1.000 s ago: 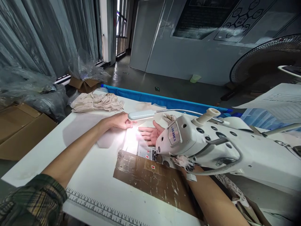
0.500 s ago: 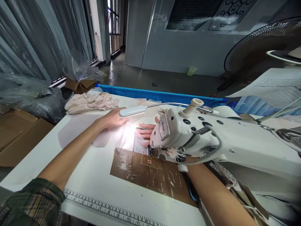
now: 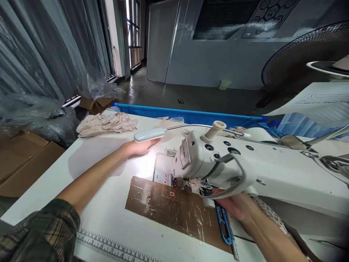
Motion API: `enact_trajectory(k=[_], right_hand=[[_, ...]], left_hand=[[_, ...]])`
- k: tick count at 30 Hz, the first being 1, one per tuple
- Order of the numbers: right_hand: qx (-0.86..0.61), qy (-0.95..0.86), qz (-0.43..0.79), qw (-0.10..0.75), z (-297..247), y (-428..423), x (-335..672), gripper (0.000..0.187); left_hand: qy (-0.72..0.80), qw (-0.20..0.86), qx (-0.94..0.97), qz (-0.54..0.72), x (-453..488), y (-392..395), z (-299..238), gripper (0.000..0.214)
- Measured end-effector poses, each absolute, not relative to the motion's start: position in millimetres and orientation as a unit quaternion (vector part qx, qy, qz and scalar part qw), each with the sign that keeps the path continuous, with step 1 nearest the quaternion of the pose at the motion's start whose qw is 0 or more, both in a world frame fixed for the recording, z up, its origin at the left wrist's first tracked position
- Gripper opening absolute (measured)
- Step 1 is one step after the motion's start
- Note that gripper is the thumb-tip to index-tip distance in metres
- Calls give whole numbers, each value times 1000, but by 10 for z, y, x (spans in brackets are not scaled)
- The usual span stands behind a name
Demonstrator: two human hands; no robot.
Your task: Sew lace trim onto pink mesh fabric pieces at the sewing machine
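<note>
My left hand (image 3: pixel 139 147) lies flat on the white table (image 3: pixel 103 189), fingers stretched out under the lit lamp head (image 3: pixel 148 134) and partly hidden by it. It rests on a thin pale piece in the glare. My right hand (image 3: pixel 236 205) is at the front of the white sewing machine (image 3: pixel 272 171), under its arm and beside a blue clip-like tool (image 3: pixel 224 225). Its fingers are blurred and partly hidden behind the machine's grey lever. The metal needle plate (image 3: pixel 163 173) lies bare between my hands.
A brown scratched sheet (image 3: pixel 169 205) is taped in front of the needle. A pile of cream lace (image 3: pixel 106 123) sits at the table's far left. Cardboard boxes (image 3: pixel 21 153) and plastic bags stand on the left, a fan (image 3: pixel 300 58) and papers (image 3: pixel 313 102) on the right.
My right hand has pulled back from behind the needle, under the machine arm, to the near side. My left hand has stayed under the lamp.
</note>
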State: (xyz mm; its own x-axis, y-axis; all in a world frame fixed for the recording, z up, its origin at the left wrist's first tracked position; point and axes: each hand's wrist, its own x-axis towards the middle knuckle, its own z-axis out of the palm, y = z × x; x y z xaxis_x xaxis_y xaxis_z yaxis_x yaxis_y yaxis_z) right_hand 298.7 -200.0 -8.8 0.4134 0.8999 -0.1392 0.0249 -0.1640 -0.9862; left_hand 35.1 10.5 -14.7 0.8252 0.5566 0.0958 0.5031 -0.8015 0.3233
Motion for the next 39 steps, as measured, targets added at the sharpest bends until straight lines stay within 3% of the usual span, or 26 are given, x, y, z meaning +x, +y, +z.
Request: enact_trajectory(k=[5,10,21,30,39], right_hand=[[-601,-267,524,541,-256,-2302,2859,42],[-629,-307,481,528,-330,-2433,2709,49],[-681,-498,287,453,-403,-2480,2689,53],[-670,-527,292,434,-598,-2440,2825,49],[-678,-544,279,408,-680,-2430,2936,48]], left_hand=[[279,143,945,87,490,186,-157,58],[339,123,921,147,340,121,-45,36],[440,56,874,198,-800,-332,277,31],[627,-21,745,227,-1641,-445,-64,38],[650,-36,719,244,-1714,-445,-221,26]])
